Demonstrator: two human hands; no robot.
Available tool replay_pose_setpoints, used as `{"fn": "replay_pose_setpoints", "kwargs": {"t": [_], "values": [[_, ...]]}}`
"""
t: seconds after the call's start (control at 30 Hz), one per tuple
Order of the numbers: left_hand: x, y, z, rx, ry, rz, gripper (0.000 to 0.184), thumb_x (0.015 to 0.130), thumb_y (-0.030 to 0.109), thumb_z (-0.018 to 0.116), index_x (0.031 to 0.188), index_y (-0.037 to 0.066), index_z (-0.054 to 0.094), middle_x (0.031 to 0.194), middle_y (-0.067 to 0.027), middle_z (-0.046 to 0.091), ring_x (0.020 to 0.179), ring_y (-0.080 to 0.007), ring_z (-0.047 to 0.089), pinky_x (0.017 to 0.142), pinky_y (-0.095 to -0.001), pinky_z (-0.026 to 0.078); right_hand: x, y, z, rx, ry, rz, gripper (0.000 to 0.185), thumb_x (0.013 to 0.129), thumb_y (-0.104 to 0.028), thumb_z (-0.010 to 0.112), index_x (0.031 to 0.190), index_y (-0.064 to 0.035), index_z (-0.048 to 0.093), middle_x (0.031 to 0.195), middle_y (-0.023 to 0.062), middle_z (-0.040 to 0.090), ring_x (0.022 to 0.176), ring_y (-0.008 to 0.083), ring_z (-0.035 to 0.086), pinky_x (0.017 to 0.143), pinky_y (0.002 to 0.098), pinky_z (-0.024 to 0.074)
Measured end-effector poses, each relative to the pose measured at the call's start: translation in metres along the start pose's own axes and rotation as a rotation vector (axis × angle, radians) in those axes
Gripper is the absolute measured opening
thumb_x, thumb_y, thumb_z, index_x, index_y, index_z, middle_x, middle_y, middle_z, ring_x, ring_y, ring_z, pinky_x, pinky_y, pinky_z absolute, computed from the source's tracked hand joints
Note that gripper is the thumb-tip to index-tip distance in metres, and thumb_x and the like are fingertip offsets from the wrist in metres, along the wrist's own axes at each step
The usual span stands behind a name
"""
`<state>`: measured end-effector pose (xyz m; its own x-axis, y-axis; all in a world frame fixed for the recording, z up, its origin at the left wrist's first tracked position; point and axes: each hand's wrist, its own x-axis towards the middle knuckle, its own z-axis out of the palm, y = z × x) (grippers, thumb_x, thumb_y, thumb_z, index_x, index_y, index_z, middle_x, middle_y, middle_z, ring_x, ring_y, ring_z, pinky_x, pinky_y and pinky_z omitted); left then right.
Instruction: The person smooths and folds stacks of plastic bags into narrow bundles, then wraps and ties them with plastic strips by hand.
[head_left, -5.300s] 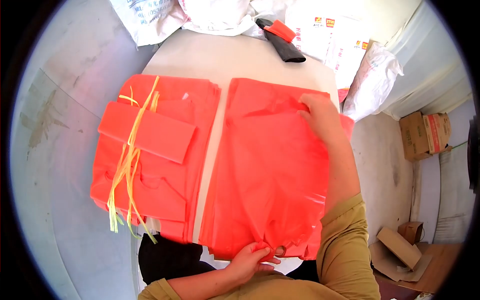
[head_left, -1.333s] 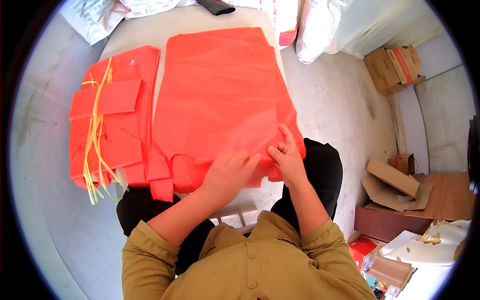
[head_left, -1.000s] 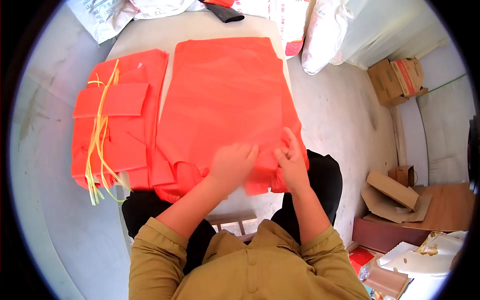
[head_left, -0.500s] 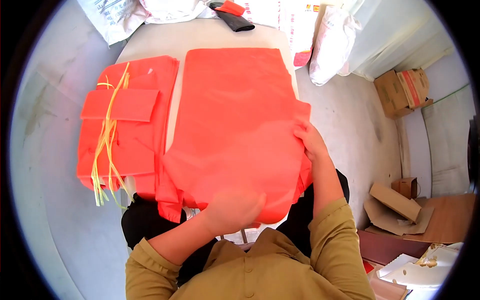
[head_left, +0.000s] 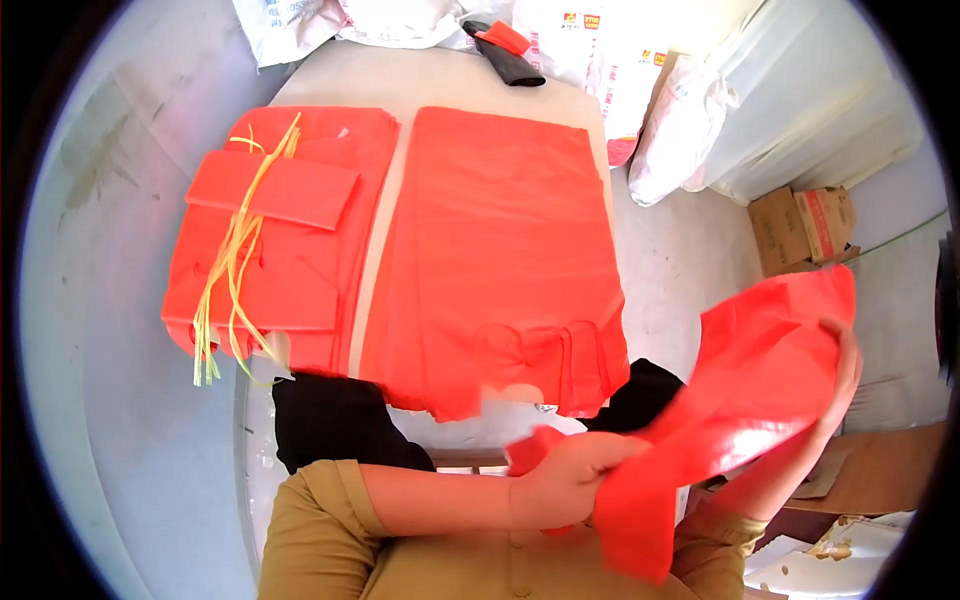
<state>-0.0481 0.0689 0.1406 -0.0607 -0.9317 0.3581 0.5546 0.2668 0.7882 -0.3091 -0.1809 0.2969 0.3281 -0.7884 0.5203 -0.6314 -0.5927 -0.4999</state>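
A pale worktop (head_left: 440, 80) stretches away from the person, with white sacks (head_left: 400, 20) crowded along its far end. On its right half lies a loose stack (head_left: 510, 230) of flat red bags, its edges slightly fanned, handle loops and cut-outs at the near end. Beside it, across a narrow strip of bare surface, sits a tied bundle (head_left: 300, 270), with folded red pieces on top.

One red bag (head_left: 760, 350) is off the worktop, slanting in the air to the right of the stack, low near the body and higher at its far end. The step in hand seems to be handling this single bag apart from the rest; being limp, it probably calls for a grip at each end to stay stretched and controlled.

The left hand (head_left: 570, 480) is balled around the bag's lower, gathered end, thumb pressed over the plastic. The right hand (head_left: 845, 375) is at the upper part, fingers bent over the outer edge; how tightly they close cannot be told. Smallest are the yellow strings (head_left: 240, 240) across the bundle.
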Motion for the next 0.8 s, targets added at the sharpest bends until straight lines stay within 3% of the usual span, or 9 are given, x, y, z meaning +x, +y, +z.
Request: {"fn": "replay_pose_setpoints", "kwargs": {"t": [0.07, 0.17, 0.27, 0.33, 0.37, 0.47, 0.53, 0.7, 0.8], "values": [[0.0, 0.012, -0.01, -0.085, 0.168, -0.194, 0.02, 0.103, 0.002, 0.059, 0.12, 0.002, 0.069, 0.102, -0.0036, 0.071, 0.096, -0.0113, 0.065, 0.081, -0.0298, 0.053, 0.044, -0.027, 0.03, -0.115, -0.136, -0.068, 0.039, 0.101, -0.03, 0.057, 0.118, 0.0032, 0.07, 0.109, 0.0142, 0.071, 0.097, 0.0225, 0.067, 0.089, 0.037, 0.0556], [0.004, -0.006, -0.047, -0.237, 0.559, -0.306, 0.026, 0.105, 0.015, 0.057, 0.127, 0.004, 0.065, 0.113, -0.0051, 0.068, 0.103, -0.0151, 0.064, 0.088, -0.0335, 0.052, 0.092, -0.046, 0.146, 0.032, -0.221, 0.425, 0.045, 0.113, -0.033, 0.043, 0.109, 0.0034, 0.07, 0.1, 0.0148, 0.073, 0.093, 0.0247, 0.069, 0.091, 0.0411, 0.0533], [-0.004, -0.053, -0.101, -0.356, 0.953, -0.357, 0.037, 0.107, 0.028, 0.055, 0.135, 0.005, 0.06, 0.123, -0.0066, 0.066, 0.11, -0.019, 0.063, 0.094, -0.0372, 0.051, 0.112, -0.016, 0.274, -0.785, -0.439, -0.428, 0.04, 0.111, -0.025, 0.04, 0.104, -0.0009, 0.071, 0.098, 0.0211, 0.075, 0.097, 0.0378, 0.072, 0.081, 0.0496, 0.0579], [-0.02, -0.075, -0.133, -0.386, 1.118, -0.366, 0.045, 0.108, 0.036, 0.054, 0.14, 0.005, 0.056, 0.13, -0.0077, 0.064, 0.115, -0.0215, 0.063, 0.099, -0.0396, 0.05, 0.109, 0.007, 0.368, -0.648, -0.45, -0.471, 0.055, 0.111, -0.039, 0.042, 0.098, 0.0017, 0.075, 0.092, 0.021, 0.074, 0.089, 0.038, 0.072, 0.076, 0.0519, 0.0554], [-0.029, -0.081, -0.142, -0.392, 1.165, -0.37, 0.049, 0.109, 0.041, 0.053, 0.143, 0.006, 0.055, 0.134, -0.0082, 0.063, 0.118, -0.0228, 0.062, 0.101, -0.0408, 0.05, 0.105, -0.018, 0.392, -0.587, -0.535, -0.317, 0.055, 0.111, -0.04, 0.042, 0.095, 0.0012, 0.076, 0.091, 0.021, 0.074, 0.089, 0.0383, 0.072, 0.076, 0.0523, 0.0557], [-0.032, -0.056, -0.144, -0.42, 1.167, -0.322, 0.054, 0.11, 0.049, 0.051, 0.147, 0.008, 0.051, 0.146, -0.0084, 0.059, 0.134, -0.0265, 0.056, 0.113, -0.0427, 0.044, 0.076, -0.027, 0.474, -0.571, -0.342, -0.591, 0.062, 0.109, -0.047, 0.044, 0.083, -0.0008, 0.075, 0.083, 0.0203, 0.074, 0.086, 0.0384, 0.072, 0.074, 0.0523, 0.0555], [-0.041, -0.061, -0.149, -0.4, 1.2, -0.329, 0.054, 0.111, 0.049, 0.051, 0.147, 0.009, 0.05, 0.144, -0.0077, 0.06, 0.133, -0.0254, 0.056, 0.112, -0.0435, 0.045, 0.065, -0.072, 0.49, -0.514, -0.495, -0.345, 0.064, 0.107, -0.053, 0.047, 0.078, -0.0032, 0.075, 0.077, 0.0189, 0.072, 0.082, 0.0375, 0.072, 0.072, 0.0521, 0.0552], [-0.053, -0.048, -0.148, -0.355, 1.199, -0.317, 0.052, 0.112, 0.048, 0.048, 0.149, 0.012, 0.047, 0.144, -0.0079, 0.06, 0.13, -0.0268, 0.058, 0.109, -0.0479, 0.047, 0.042, -0.148, 0.508, -0.259, -0.501, -0.396, 0.062, 0.104, -0.056, 0.051, 0.079, -0.004, 0.074, 0.076, 0.0167, 0.072, 0.08, 0.0354, 0.073, 0.072, 0.0487, 0.0569], [-0.066, -0.063, -0.155, -0.378, 1.167, -0.279, 0.05, 0.112, 0.05, 0.047, 0.147, 0.014, 0.049, 0.139, -0.006, 0.063, 0.126, -0.0249, 0.061, 0.105, -0.0456, 0.048, 0.029, -0.182, 0.512, -0.326, -0.732, -0.368, 0.046, 0.103, -0.052, 0.057, 0.107, -0.0102, 0.076, 0.09, 0.014, 0.073, 0.078, 0.0322, 0.07, 0.066, 0.0467, 0.0534]]}}
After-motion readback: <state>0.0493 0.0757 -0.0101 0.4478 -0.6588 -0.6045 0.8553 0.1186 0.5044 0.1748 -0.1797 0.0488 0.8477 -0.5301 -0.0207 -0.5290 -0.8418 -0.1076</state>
